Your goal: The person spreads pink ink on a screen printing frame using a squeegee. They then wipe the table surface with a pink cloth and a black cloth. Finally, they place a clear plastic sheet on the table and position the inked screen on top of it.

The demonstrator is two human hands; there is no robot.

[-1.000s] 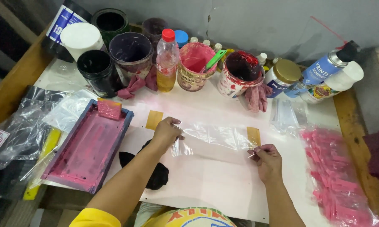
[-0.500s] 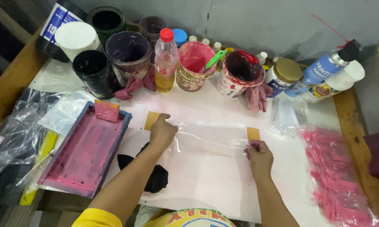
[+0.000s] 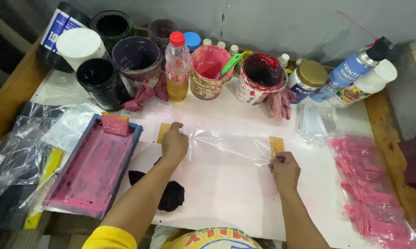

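A clear plastic bag point(image 3: 228, 145) lies flat on the white sheet point(image 3: 226, 198) in the middle of the table. My left hand point(image 3: 175, 140) presses on the bag's left end, beside a small tan tape piece point(image 3: 163, 132). My right hand point(image 3: 285, 169) pinches the bag's right edge, just under another tan tape piece point(image 3: 276, 145). The bag is stretched between both hands.
A pink-stained screen frame point(image 3: 90, 166) with a squeegee lies at left, a black rag point(image 3: 171, 194) beside it. Ink tubs point(image 3: 263, 76), a bottle point(image 3: 177, 64) and spray cans point(image 3: 355, 69) line the back. Pink printed bags point(image 3: 374, 193) pile at right; loose clear bags point(image 3: 23, 147) at far left.
Both hands have shifted slightly away from me with the bag, which now lies flatter and more stretched on the sheet.
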